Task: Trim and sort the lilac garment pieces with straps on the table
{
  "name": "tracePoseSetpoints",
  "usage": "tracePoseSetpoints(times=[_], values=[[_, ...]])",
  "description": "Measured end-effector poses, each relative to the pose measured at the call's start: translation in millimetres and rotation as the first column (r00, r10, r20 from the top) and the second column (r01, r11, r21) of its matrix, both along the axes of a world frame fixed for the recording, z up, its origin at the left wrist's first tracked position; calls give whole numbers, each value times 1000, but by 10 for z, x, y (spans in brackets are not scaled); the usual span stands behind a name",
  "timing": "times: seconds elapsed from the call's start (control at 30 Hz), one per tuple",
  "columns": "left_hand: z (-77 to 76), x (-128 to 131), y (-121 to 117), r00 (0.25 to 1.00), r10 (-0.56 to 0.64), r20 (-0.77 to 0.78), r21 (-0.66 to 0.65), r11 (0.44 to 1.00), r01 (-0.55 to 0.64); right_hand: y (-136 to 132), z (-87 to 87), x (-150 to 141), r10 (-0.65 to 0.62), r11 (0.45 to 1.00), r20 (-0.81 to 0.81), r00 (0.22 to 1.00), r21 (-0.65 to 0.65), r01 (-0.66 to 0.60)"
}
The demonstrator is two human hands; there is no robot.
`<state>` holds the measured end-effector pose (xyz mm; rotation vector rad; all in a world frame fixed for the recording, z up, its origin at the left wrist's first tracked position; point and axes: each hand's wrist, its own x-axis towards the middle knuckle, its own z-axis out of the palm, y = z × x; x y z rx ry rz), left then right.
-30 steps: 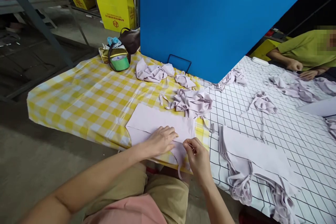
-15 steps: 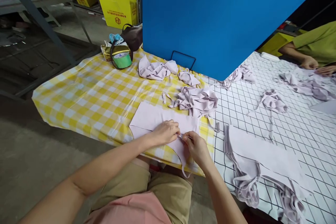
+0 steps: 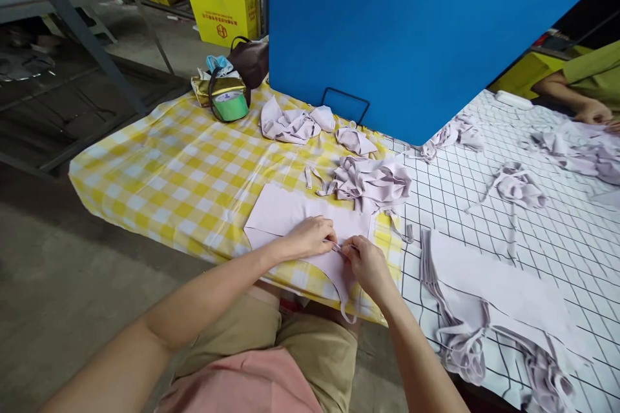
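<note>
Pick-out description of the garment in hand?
Find the yellow-checked tablecloth. At its near edge, a pale lilac garment lies spread mostly flat. Unlike the crumpled pile beyond it, this one has the wearer's left hand and right hand on it.

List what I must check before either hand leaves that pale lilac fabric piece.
1. Left hand on the flat, pale lilac fabric piece: ok, fingers at its surface.
2. Right hand pinching the same piece beside the left: ok.
3. Exact bit between the fingertips: cannot tell, too small and partly hidden.
4. Thin, pale lilac fabric strap fully on the table: not ok, it droops at the near edge.
5. Crumpled, pale lilac fabric heap apart from both hands: ok.
</note>
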<state>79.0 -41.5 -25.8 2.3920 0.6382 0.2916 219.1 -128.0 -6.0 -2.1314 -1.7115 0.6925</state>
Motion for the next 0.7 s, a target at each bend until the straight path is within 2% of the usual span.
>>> tracePoseSetpoints(times=[0.27, 0.6, 0.7], values=[[9, 4, 11, 1000, -9, -7, -23, 1000, 9, 12, -30, -5, 1, 1000, 32, 999, 7, -2], [-101, -3, -6, 999, -7, 40, 17, 1000, 6, 11, -84, -39, -3, 999, 45, 999, 45, 1], [-131, 7, -27, 999, 31, 38, 38, 999, -32, 7, -94, -44, -5, 999, 40, 999, 51, 3]])
